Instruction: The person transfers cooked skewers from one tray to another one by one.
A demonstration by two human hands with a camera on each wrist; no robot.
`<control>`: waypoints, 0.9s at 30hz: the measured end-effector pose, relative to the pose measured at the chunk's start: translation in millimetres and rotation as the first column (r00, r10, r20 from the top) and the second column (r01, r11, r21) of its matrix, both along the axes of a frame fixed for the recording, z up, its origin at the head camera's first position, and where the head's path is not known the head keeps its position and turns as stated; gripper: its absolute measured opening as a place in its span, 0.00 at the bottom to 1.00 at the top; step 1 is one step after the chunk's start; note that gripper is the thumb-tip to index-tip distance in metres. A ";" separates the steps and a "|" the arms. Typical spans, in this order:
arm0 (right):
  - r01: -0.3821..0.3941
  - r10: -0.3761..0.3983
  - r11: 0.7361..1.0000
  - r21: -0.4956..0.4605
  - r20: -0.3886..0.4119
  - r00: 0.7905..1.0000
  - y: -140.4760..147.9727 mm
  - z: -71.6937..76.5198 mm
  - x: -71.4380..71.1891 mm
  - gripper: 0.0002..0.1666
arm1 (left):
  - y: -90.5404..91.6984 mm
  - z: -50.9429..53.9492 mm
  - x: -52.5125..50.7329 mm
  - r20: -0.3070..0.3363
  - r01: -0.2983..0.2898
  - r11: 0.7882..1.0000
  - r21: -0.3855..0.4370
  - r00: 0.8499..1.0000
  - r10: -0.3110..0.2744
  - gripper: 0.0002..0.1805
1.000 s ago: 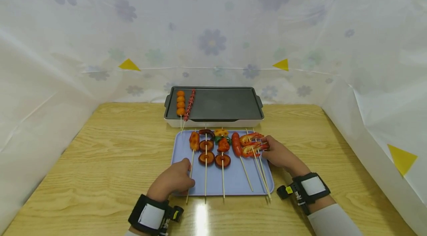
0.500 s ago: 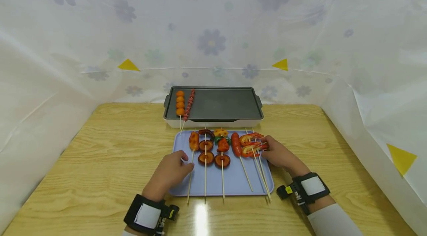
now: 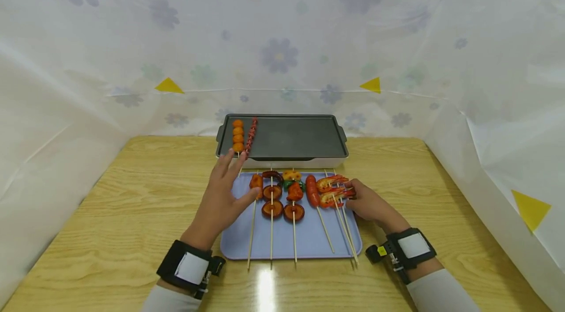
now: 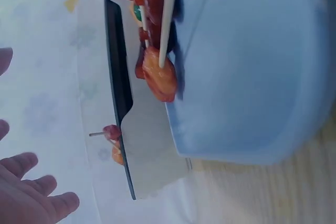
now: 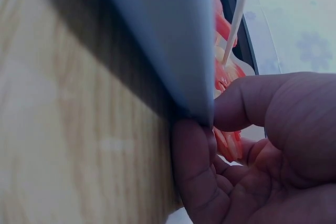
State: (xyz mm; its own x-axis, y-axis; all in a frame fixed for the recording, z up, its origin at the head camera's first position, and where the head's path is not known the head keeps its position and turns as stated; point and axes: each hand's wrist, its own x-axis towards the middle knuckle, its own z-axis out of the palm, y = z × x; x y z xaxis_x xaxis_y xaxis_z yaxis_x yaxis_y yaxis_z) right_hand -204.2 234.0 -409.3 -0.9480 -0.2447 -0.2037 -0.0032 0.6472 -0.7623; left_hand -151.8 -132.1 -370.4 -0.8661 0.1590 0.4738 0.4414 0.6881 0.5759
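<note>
My left hand (image 3: 219,206), fingers spread, hovers over the left side of a pale blue tray (image 3: 314,246), its fingertips near the griddle's front-left corner. In the left wrist view, those fingers (image 4: 31,182) hold nothing. At the tray's right edge my right hand (image 3: 372,206) pinches the rim between thumb and fingers, as the right wrist view shows of the tray (image 5: 173,30). Beside that hand lie shrimp skewers (image 3: 331,184) and a sausage skewer (image 3: 312,192). Further left are two skewers with mushroom slices (image 3: 272,210) and an orange-brown meat skewer (image 3: 255,182), partly near my left thumb.
Behind the tray stands a dark griddle (image 3: 300,135) with a white base. On its left side rest a skewer of orange balls (image 3: 238,136) and one of small red pieces (image 3: 252,134). Wood tabletop (image 3: 132,204) surrounds the tray; patterned white sheeting (image 3: 282,32) encloses the back and sides.
My left hand has left the tray's front-left area and moved forward toward the griddle, its fingers spreading from a curled pose. The right hand has stayed at the tray's edge.
</note>
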 end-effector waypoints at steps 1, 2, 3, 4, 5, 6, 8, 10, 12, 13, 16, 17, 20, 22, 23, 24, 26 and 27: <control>0.001 -0.001 1.000 -0.001 -0.001 1.000 0.1 -0.2 0.0 0.30 | -0.3 0.5 -1.6 0.001 -0.002 1.000 -0.029 1.000 0.002 0.47; 0.001 -0.001 1.000 -0.002 -0.001 1.000 0.2 -0.4 0.0 0.30 | -0.2 1.0 -3.5 -0.003 -0.007 0.998 -0.061 1.000 0.007 0.48; 0.001 -0.001 1.000 -0.002 -0.001 1.000 0.3 -0.5 0.0 0.30 | 0.1 2.1 -5.3 -0.007 -0.014 0.996 -0.089 1.000 0.014 0.49; 0.001 -0.001 1.000 -0.004 -0.001 1.000 0.4 -0.7 0.0 0.30 | 0.5 3.6 -7.0 -0.013 -0.021 0.993 -0.118 1.000 0.020 0.49; 0.000 0.000 1.000 -0.006 -0.001 1.000 0.5 -0.7 0.0 0.30 | 1.2 5.4 -9.0 -0.023 -0.029 0.989 -0.145 0.999 0.026 0.49; 0.000 0.000 1.000 -0.009 -0.001 1.000 0.6 -0.8 0.0 0.30 | 2.1 7.4 -11.3 -0.031 -0.037 0.984 -0.174 0.999 0.032 0.49; -0.002 0.002 1.000 -0.017 -0.001 1.000 1.3 -0.7 -0.2 0.30 | 4.1 11.3 -16.7 -0.047 -0.051 0.973 -0.224 0.998 0.041 0.49; -0.001 0.001 1.000 -0.025 0.000 1.000 2.1 -0.4 -0.4 0.30 | 5.9 15.4 -22.9 -0.052 -0.055 0.967 -0.250 0.998 0.044 0.48; 0.002 -0.002 1.000 -0.031 0.000 1.000 2.8 -0.2 -0.9 0.30 | 7.2 19.3 -29.7 -0.048 -0.057 0.964 -0.260 0.998 0.046 0.47; 0.003 -0.003 0.999 -0.034 0.001 1.000 3.1 -0.3 -1.1 0.30 | 7.5 21.0 -33.2 -0.038 -0.054 0.965 -0.258 0.998 0.045 0.46; 0.005 -0.005 0.999 -0.036 0.013 1.000 2.7 -0.7 -1.5 0.30 | 7.4 24.6 -42.4 0.027 -0.050 0.969 -0.241 0.998 0.058 0.43; 0.001 0.000 0.999 -0.037 0.018 1.000 2.6 -1.0 -1.5 0.30 | 7.1 25.4 -45.0 0.058 -0.050 0.971 -0.235 0.996 0.065 0.42; -0.005 0.005 0.999 -0.033 0.026 1.000 1.6 -1.2 -0.9 0.30 | 6.2 26.7 -52.8 0.159 -0.051 0.977 -0.207 0.984 0.085 0.39; -0.006 0.007 0.999 -0.033 0.027 1.000 1.1 -0.7 -0.3 0.30 | 5.6 28.0 -57.8 0.204 -0.055 0.980 -0.189 0.974 0.094 0.37; -0.007 0.008 0.999 -0.037 0.025 1.000 1.0 -0.4 -0.1 0.30 | 5.2 29.1 -60.2 0.220 -0.055 0.982 -0.181 0.971 0.094 0.37; -0.002 0.003 0.999 -0.040 0.025 1.000 0.8 0.0 0.2 0.30 | 5.0 30.3 -62.3 0.237 -0.055 0.984 -0.170 0.967 0.095 0.36; 0.001 0.000 0.999 -0.043 0.026 1.000 0.8 0.3 0.5 0.30 | 4.5 32.6 -66.3 0.262 -0.061 0.983 -0.171 0.959 0.105 0.34; -0.001 0.003 0.999 -0.045 0.026 1.000 0.9 0.3 0.5 0.30 | 4.4 33.8 -68.0 0.271 -0.062 0.982 -0.181 0.956 0.110 0.33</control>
